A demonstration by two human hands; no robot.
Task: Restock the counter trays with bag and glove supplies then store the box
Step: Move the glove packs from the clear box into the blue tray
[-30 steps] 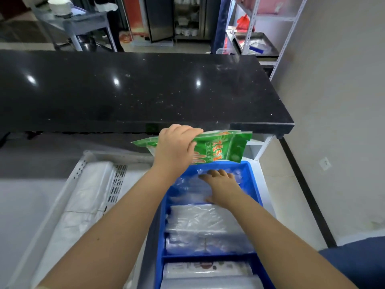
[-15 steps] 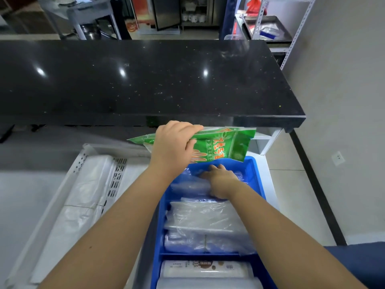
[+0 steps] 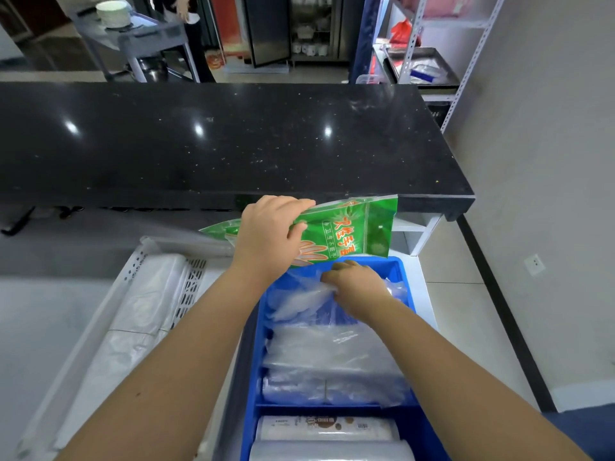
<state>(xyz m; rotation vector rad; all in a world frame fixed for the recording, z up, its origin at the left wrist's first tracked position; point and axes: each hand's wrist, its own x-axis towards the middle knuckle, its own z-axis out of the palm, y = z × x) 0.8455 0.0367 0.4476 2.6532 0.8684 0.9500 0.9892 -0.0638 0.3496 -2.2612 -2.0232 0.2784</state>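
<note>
Mid-restock. Left hand (image 3: 266, 234) curled round green glove packet (image 3: 352, 234), held above far end of blue tray (image 3: 396, 262). Right hand (image 3: 356, 284) pinches loose clear plastic (image 3: 299, 301) in far compartment. White tray (image 3: 131, 271) holds bags. Box unseen, not yet stored.

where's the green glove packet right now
Head view, centre: the left hand grips the green glove packet over the far end of the blue tray, close to the black counter.

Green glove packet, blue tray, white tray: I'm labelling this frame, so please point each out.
Green glove packet (image 3: 359, 234), head view, printed front panel.
Blue tray (image 3: 401, 272), head view, far right wall.
White tray (image 3: 191, 281), head view, bare slotted section.
</note>
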